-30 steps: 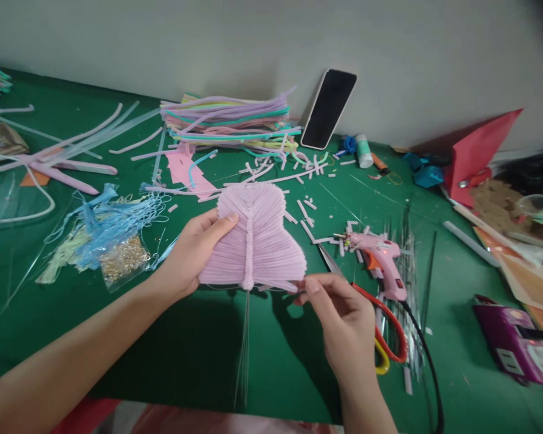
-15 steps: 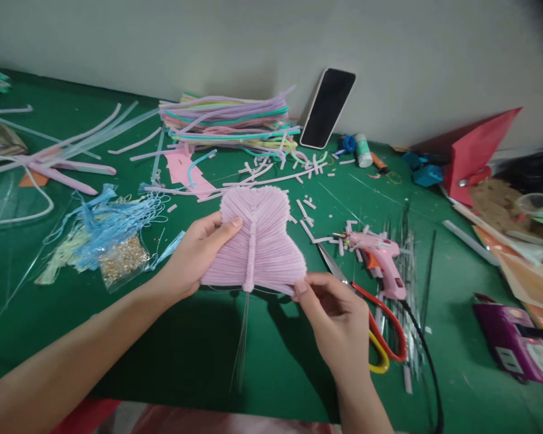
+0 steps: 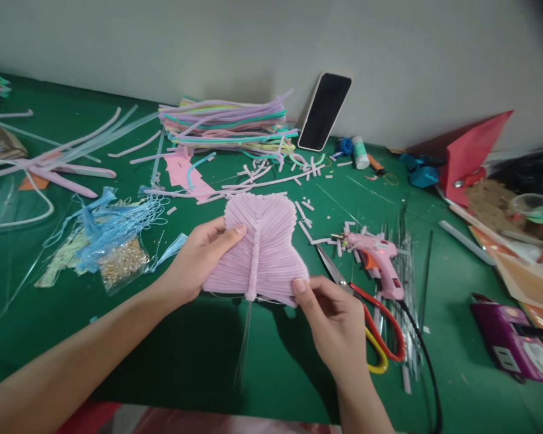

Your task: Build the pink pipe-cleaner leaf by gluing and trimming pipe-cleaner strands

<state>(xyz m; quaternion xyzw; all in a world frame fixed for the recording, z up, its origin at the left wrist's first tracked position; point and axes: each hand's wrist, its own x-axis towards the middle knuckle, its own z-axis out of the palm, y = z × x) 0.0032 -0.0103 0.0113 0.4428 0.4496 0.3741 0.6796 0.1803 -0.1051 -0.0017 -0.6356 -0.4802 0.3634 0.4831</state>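
Observation:
A lilac pipe-cleaner leaf (image 3: 271,253) is held up between both hands above the green table. It has a raised central rib, and thin wires trail down from its lower end. My left hand (image 3: 196,256) grips its left edge, thumb on the front face and fingers behind, partly hidden. With thumb and fingers my right hand (image 3: 332,322) pinches the lower right corner. Just right of that hand lie scissors (image 3: 375,319) with red and yellow handles. A pink glue gun (image 3: 375,256) rests beyond them, its black cord running toward the front.
Bundled pastel pipe cleaners (image 3: 226,123) lie at the back beside a leaning phone (image 3: 326,111). Blue tassels (image 3: 113,226) and a bag of gold beads (image 3: 124,262) sit left. Cut pieces (image 3: 304,214) are scattered mid-table. A purple box-shaped device (image 3: 516,340) stands at right.
The leaf has shifted slightly down and right in view and turned a little. Both hands keep their hold; the right hand appears slightly further left.

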